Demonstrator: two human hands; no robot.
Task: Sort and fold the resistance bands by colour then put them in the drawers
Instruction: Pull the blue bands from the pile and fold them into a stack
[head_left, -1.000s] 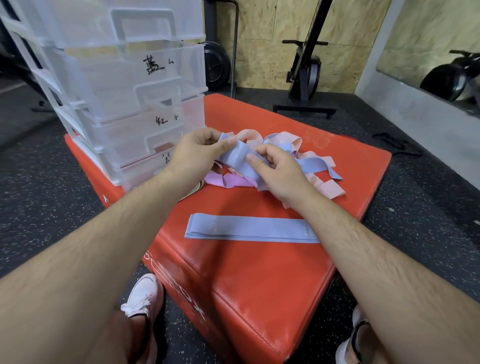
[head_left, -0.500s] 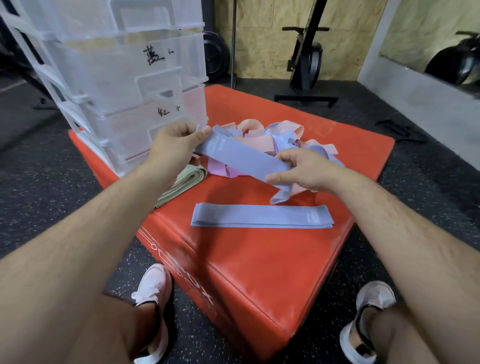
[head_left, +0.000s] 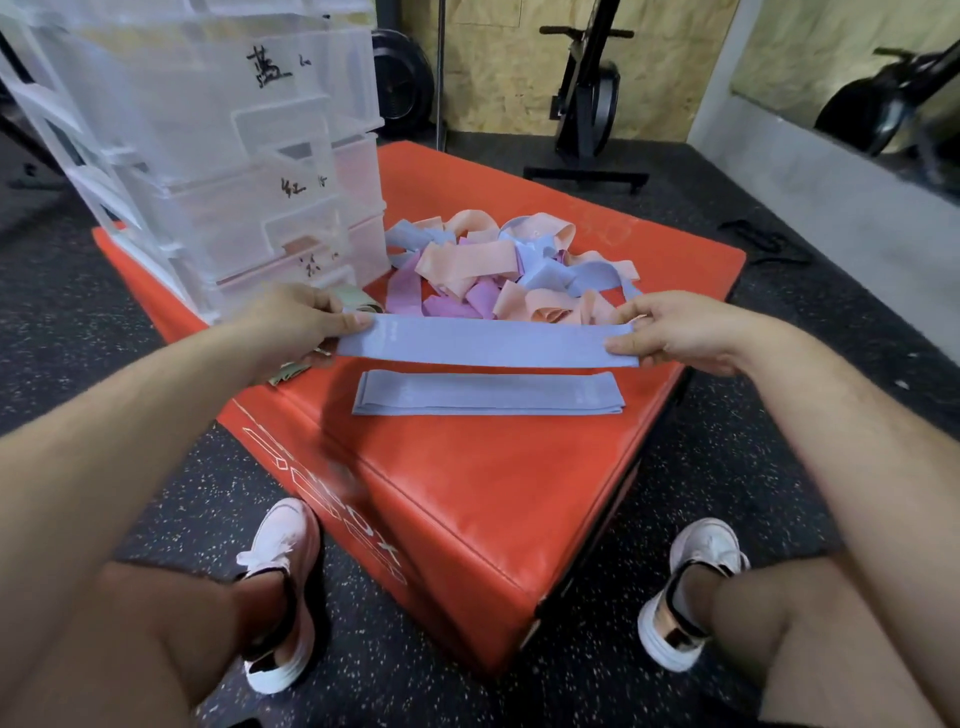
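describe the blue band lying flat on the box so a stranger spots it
Find the red padded box. Near its front edge lies a flat periwinkle-blue fabric band. Unlike the tangled pastel pile behind and the matching band held above, nobody touches it.

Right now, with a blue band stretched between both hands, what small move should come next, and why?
Probably lower the held blue band onto the flat blue band lying beside it: left hand and right hand pinch its ends, it is straight, and colours match.

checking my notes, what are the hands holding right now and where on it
A blue band, stretched flat: left hand pinches its left end, right hand its right end.
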